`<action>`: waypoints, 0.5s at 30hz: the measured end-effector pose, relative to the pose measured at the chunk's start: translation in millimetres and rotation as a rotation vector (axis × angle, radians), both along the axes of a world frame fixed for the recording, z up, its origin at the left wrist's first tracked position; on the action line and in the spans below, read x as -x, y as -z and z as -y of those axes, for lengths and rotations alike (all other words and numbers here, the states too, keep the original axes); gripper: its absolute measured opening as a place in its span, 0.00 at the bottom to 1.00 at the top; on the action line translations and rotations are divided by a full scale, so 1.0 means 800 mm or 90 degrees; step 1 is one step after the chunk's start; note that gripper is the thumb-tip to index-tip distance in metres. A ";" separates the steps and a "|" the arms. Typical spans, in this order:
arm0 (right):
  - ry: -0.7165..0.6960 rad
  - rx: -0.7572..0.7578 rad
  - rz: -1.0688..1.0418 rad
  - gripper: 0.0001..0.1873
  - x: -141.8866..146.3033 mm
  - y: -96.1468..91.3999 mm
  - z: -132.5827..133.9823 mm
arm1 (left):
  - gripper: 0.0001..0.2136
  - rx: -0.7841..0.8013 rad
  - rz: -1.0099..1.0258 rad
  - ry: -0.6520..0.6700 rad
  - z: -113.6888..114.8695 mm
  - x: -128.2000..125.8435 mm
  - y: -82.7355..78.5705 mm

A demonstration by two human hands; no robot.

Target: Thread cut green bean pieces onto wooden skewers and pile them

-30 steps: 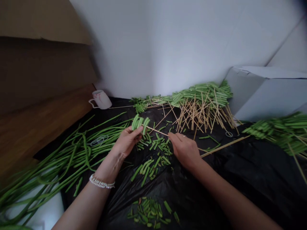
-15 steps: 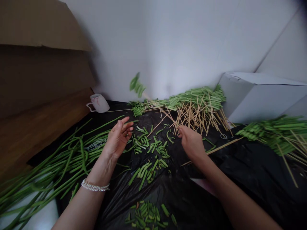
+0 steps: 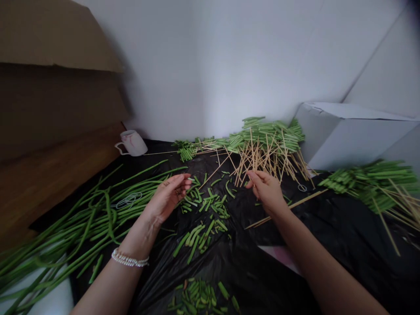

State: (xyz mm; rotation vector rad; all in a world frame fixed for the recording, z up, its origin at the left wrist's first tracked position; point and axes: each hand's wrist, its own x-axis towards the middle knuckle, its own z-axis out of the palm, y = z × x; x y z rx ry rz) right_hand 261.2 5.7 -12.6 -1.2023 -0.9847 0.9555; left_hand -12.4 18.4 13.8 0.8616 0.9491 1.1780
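Note:
My right hand (image 3: 267,188) is closed on the lower end of a wooden skewer (image 3: 252,146). Cut green bean pieces (image 3: 253,122) at its far end lie against the top of a heap of filled skewers (image 3: 269,139). To the left, my left hand (image 3: 170,194) hovers with fingers loosely curled and slightly apart, and nothing clear in them. Its fingertips are close to loose cut bean pieces (image 3: 210,203) on black plastic sheeting (image 3: 229,258). Long uncut green beans (image 3: 95,218) lie left of that hand, with a coil of pale string (image 3: 129,200) on them.
A white mug (image 3: 133,143) stands at the back left, beside a large cardboard box (image 3: 59,96). At the right are a white box (image 3: 354,135) and more filled skewers (image 3: 374,179). Bare skewers (image 3: 292,208) lie near my right wrist. Short bean scraps (image 3: 197,297) are in front.
The skewer with bean pieces swung right from mid-air onto the heap, still in my right hand. My left hand moved slightly right and down, its fingers drawing closer together.

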 end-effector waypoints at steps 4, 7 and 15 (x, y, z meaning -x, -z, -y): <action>0.020 -0.027 -0.019 0.24 -0.001 0.001 -0.001 | 0.13 0.007 -0.005 0.005 0.001 -0.002 0.000; 0.046 -0.047 -0.052 0.25 -0.004 0.001 -0.003 | 0.12 0.017 -0.012 0.005 0.001 -0.002 0.000; 0.022 -0.019 -0.179 0.34 -0.001 -0.006 0.000 | 0.13 0.027 -0.024 0.017 0.000 -0.003 0.006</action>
